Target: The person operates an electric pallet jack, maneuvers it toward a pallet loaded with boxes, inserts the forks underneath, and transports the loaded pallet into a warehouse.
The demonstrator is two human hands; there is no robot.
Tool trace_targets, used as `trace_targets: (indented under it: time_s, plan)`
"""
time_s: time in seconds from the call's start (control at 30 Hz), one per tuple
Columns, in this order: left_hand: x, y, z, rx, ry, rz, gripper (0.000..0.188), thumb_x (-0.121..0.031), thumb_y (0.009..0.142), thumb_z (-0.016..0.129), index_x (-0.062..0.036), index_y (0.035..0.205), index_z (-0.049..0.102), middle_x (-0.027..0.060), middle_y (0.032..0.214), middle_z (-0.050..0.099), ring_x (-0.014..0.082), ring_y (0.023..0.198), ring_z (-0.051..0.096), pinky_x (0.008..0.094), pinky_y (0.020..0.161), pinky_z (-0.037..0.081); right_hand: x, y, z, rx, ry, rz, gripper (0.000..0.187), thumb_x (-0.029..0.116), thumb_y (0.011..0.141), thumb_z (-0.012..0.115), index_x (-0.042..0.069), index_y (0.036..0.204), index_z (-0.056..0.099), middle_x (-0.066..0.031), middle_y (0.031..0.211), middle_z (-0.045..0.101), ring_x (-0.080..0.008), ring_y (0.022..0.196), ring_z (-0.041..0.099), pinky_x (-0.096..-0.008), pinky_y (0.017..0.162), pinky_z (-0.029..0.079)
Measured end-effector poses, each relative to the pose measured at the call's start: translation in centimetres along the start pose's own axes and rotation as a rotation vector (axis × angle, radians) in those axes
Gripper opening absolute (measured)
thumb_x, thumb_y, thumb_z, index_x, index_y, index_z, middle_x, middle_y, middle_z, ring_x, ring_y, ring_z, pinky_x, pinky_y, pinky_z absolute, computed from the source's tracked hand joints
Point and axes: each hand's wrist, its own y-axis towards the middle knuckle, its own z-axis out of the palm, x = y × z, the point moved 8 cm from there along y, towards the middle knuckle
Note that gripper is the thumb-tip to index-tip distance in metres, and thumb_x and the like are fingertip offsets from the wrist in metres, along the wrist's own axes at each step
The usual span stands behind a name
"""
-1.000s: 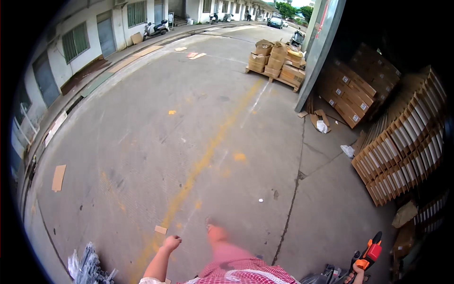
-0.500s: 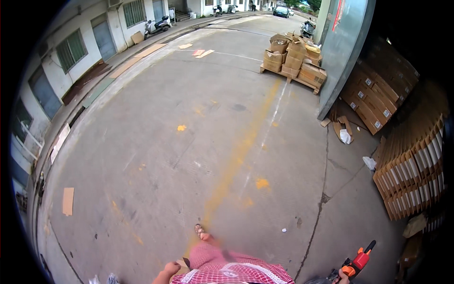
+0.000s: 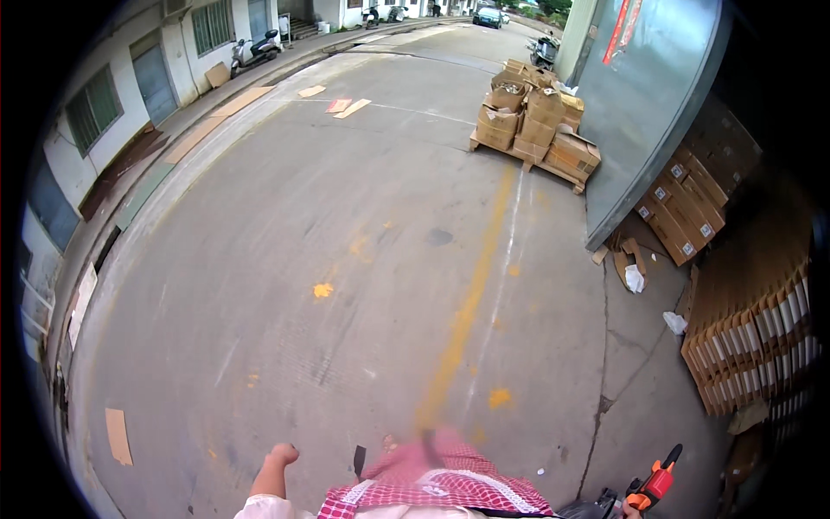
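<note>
My right hand (image 3: 633,511), cut off by the lower edge, grips a hand-held power tool (image 3: 654,484) with a red body, orange parts and a black end. Dark tool-like parts (image 3: 605,502) show just left of that hand. Over to the left my bare left hand (image 3: 285,451) hangs above the concrete, its fingers curled in and nothing visible in them. Between the hands spreads a red and white patterned cloth (image 3: 458,484) worn on my front. A narrow black flap (image 3: 359,458) sticks out at its left side.
Ahead right, a wooden pallet (image 3: 536,164) carries several cardboard boxes (image 3: 543,117) beside a grey metal door (image 3: 648,95). Stacked flattened cartons (image 3: 752,346) and sealed boxes (image 3: 683,208) stand at right. Loose cardboard (image 3: 118,437) lies left. Scooters (image 3: 253,54) and a car (image 3: 488,17) are farther off.
My left hand has swung forward and away from the cloth, to the left. The pallet and door look nearer as I move ahead. The power tool stays in my right hand.
</note>
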Motion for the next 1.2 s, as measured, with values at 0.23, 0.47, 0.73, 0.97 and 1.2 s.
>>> trace_targets:
  time_s: [0.23,0.47,0.73,0.97,1.2]
  plan:
    - [-13.8,10.4,-28.4,-0.406,-0.191,0.080,0.034,-0.024,0.089,0.052,-0.0096,0.112,0.073,0.0185,0.115,0.070,0.0358,0.114,0.064,0.0428,0.100,0.049,3.8,-2.9,13.0,-0.013,0.000,-0.007,0.028,0.020,0.079,0.077,0.011,0.083,0.051,-0.0035,0.048,0.042,-0.0222,0.031,0.041,-0.0388,0.029,0.036]
    - [-26.5,14.3,-31.3,0.019,-0.356,0.600,0.044,-0.037,0.090,0.066,-0.0097,0.125,0.066,0.0153,0.116,0.071,0.0293,0.110,0.067,0.0386,0.094,0.051,9.9,-5.1,33.2,0.063,-0.010,-0.003,0.028,0.019,0.079,0.077,0.011,0.083,0.051,-0.0037,0.048,0.042,-0.0225,0.031,0.041,-0.0390,0.029,0.036]
    - [-18.1,17.3,-34.2,0.199,-1.379,0.236,0.028,-0.014,0.096,0.060,-0.0045,0.121,0.069,0.0101,0.117,0.070,0.0183,0.109,0.063,0.0306,0.094,0.050,16.9,-9.5,52.9,0.124,-0.063,-0.026,0.028,0.018,0.079,0.077,0.011,0.084,0.050,-0.0039,0.048,0.042,-0.0229,0.031,0.041,-0.0393,0.029,0.036]
    - [-5.3,28.0,-41.0,0.352,-0.589,-0.207,0.036,-0.030,0.094,0.062,-0.0096,0.123,0.069,0.0071,0.123,0.070,0.0189,0.114,0.064,0.0379,0.098,0.049,21.6,-13.4,67.1,0.078,-0.080,-0.047,0.028,0.018,0.079,0.077,0.011,0.084,0.050,-0.0041,0.047,0.042,-0.0232,0.031,0.041,-0.0396,0.028,0.035]
    - [-2.3,46.6,-71.0,0.045,0.022,-0.175,0.043,-0.030,0.088,0.056,-0.0090,0.124,0.068,0.0149,0.135,0.062,0.0309,0.129,0.056,0.0425,0.106,0.046,26.5,-18.9,76.6,0.006,-0.072,-0.020,0.028,0.017,0.078,0.077,0.011,0.084,0.050,-0.0043,0.047,0.042,-0.0235,0.030,0.041,-0.0399,0.028,0.035]
